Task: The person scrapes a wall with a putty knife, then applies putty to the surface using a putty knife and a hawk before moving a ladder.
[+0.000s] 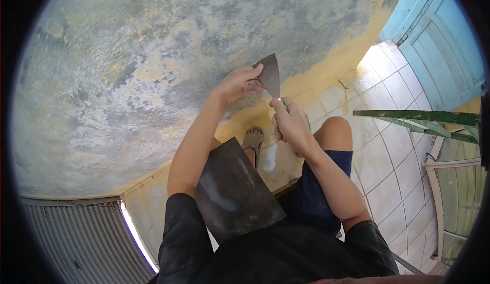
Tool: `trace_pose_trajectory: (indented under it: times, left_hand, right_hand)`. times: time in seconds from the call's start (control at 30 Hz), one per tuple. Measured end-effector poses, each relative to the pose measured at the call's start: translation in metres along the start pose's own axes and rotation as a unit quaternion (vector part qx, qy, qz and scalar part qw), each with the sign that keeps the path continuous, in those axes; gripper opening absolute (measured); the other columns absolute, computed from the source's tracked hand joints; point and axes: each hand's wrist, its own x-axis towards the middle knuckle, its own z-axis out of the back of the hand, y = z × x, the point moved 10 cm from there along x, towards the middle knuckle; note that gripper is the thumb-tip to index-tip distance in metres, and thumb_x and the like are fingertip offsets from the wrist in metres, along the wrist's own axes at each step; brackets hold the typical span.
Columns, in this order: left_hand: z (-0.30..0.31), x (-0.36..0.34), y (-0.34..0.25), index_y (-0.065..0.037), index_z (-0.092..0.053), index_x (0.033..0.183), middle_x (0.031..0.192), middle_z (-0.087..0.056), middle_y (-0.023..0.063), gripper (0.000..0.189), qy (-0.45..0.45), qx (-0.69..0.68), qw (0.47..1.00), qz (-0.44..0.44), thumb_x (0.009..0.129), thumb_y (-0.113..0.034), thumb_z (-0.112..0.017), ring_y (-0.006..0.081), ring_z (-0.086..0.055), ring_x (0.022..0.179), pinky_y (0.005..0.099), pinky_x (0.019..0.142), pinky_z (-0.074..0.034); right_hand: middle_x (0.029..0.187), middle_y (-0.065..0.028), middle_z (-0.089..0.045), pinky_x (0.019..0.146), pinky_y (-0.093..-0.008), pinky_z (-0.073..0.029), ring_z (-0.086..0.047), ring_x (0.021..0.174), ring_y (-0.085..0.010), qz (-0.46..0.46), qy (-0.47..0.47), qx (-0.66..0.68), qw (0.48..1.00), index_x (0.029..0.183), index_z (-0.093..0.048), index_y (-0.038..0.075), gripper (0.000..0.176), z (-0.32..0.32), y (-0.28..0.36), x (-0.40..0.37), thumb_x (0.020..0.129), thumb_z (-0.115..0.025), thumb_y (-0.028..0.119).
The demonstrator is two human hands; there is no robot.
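Note:
My right hand point(292, 123) is closed around the handle of a putty knife point(272, 73), whose wide dark-grey blade points up toward the wall. At the blade's left edge is my left hand point(241, 84), its thumb and fingers bent about that edge; part of the fingers is hidden. A dark, flat rectangular sheet point(237, 192) with a whitish smear lies tilted across my lap, under my left forearm. Just beyond both hands stands the wall point(168, 79), patchy with grey, white and yellow.
To the right are a green wooden frame point(413, 114) and a light-blue door point(444, 49). White floor tiles point(390, 154) run below them. A corrugated metal shutter point(71, 238) is at lower left. My sandalled foot point(252, 140) rests by the wall's base.

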Motion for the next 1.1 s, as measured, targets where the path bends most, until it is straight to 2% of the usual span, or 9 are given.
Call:
trace_pose_trajectory:
  times: [0.2,0.3,0.37,0.57,0.6,0.67,0.77,0.9,1.1]
  left_hand:
    - [0.003,-0.022,-0.021,-0.006,-0.065,0.093,0.086,-0.07,0.0042,0.031,-0.043,0.025,0.998,-0.036,0.099,-0.037,-0.064,0.0123,-0.069,0.077,0.0242,0.073,-0.056]
    - [-0.003,-0.033,-0.043,-0.009,-0.065,0.09,0.08,-0.068,-0.0001,0.026,-0.105,0.032,0.991,-0.071,0.101,-0.033,-0.062,0.0077,-0.064,0.07,0.0224,0.065,-0.052]
    - [-0.004,-0.038,-0.061,-0.009,-0.065,0.089,0.078,-0.067,-0.001,0.025,-0.174,0.067,0.974,-0.124,0.101,-0.031,-0.062,0.007,-0.061,0.067,0.0218,0.062,-0.048]
    - [-0.014,-0.03,-0.092,-0.003,-0.065,0.089,0.076,-0.066,0.0005,0.025,-0.238,0.133,0.935,-0.228,0.1,-0.026,-0.063,0.0063,-0.059,0.063,0.0219,0.058,-0.045]
    - [-0.016,-0.026,-0.089,-0.003,-0.065,0.089,0.076,-0.066,0.0005,0.025,-0.229,0.129,0.938,-0.228,0.1,-0.026,-0.063,0.0063,-0.059,0.063,0.0219,0.058,-0.045]
    - [-0.024,-0.029,-0.096,-0.001,-0.066,0.096,0.077,-0.067,0.0004,0.024,-0.204,0.112,0.922,-0.309,0.101,-0.024,-0.062,0.0057,-0.058,0.061,0.0223,0.057,-0.045]
    - [-0.018,-0.021,-0.08,0.002,-0.065,0.102,0.076,-0.066,0.0008,0.025,-0.206,0.011,0.932,-0.3,0.101,-0.023,-0.061,0.0064,-0.058,0.06,0.0225,0.055,-0.045]
    - [-0.014,-0.015,-0.08,0.002,-0.063,0.106,0.075,-0.064,0.0012,0.025,-0.204,0.035,0.929,-0.307,0.102,-0.022,-0.06,0.0064,-0.057,0.058,0.0225,0.053,-0.045]
    - [-0.016,-0.015,-0.073,0.003,-0.061,0.103,0.074,-0.063,0.0016,0.026,-0.189,0.01,0.934,-0.302,0.103,-0.022,-0.058,0.0051,-0.055,0.058,0.0223,0.051,-0.045]
  right_hand:
    - [0.062,-0.0006,-0.049,0.036,-0.0237,-0.03,-0.043,0.041,-0.0075,-0.01,0.026,0.081,0.996,0.117,-0.054,0.0,0.04,-0.011,0.001,0.001,0.105,-0.049,0.038]
    - [0.063,-0.0004,-0.051,0.036,-0.0235,-0.028,-0.042,0.041,-0.0072,-0.002,0.046,0.16,0.986,0.117,-0.054,0.001,0.039,-0.021,0.004,0.006,0.105,-0.049,0.038]
    - [0.067,-0.0008,-0.053,0.036,-0.0227,-0.026,-0.042,0.041,-0.0071,0.038,0.04,0.179,0.982,0.117,-0.054,0.003,0.037,-0.022,0.011,0.011,0.106,-0.048,0.038]
    - [0.07,-0.0008,-0.055,0.04,-0.0227,-0.028,-0.044,0.044,-0.0069,0.05,0.001,0.244,0.969,0.114,-0.057,0.006,0.034,-0.015,0.018,0.018,0.105,-0.048,0.038]
    - [0.07,-0.0008,-0.055,0.04,-0.0227,-0.028,-0.044,0.044,-0.0069,0.052,-0.009,0.242,0.969,0.114,-0.057,0.006,0.034,-0.013,0.019,0.018,0.105,-0.048,0.038]
    - [0.07,-0.0032,-0.054,0.045,-0.0238,-0.036,-0.045,0.048,-0.0077,0.064,-0.009,0.244,0.968,0.109,-0.057,-0.001,0.034,-0.011,0.023,0.018,0.106,-0.048,0.032]
    - [0.069,-0.0039,-0.055,0.043,-0.0241,-0.035,-0.044,0.046,-0.0078,0.08,-0.018,0.208,0.975,0.109,-0.057,0.0,0.033,-0.014,0.025,0.02,0.106,-0.047,0.031]
    - [0.067,-0.0041,-0.055,0.041,-0.0244,-0.033,-0.043,0.043,-0.0077,0.11,-0.057,0.184,0.975,0.109,-0.057,0.0,0.034,-0.017,0.023,0.027,0.107,-0.048,0.032]
    - [0.058,-0.0013,-0.051,0.039,-0.0236,-0.031,-0.04,0.042,-0.0068,0.149,-0.084,0.18,0.969,0.126,-0.048,0.002,0.034,-0.02,0.022,0.027,0.108,-0.046,0.03]
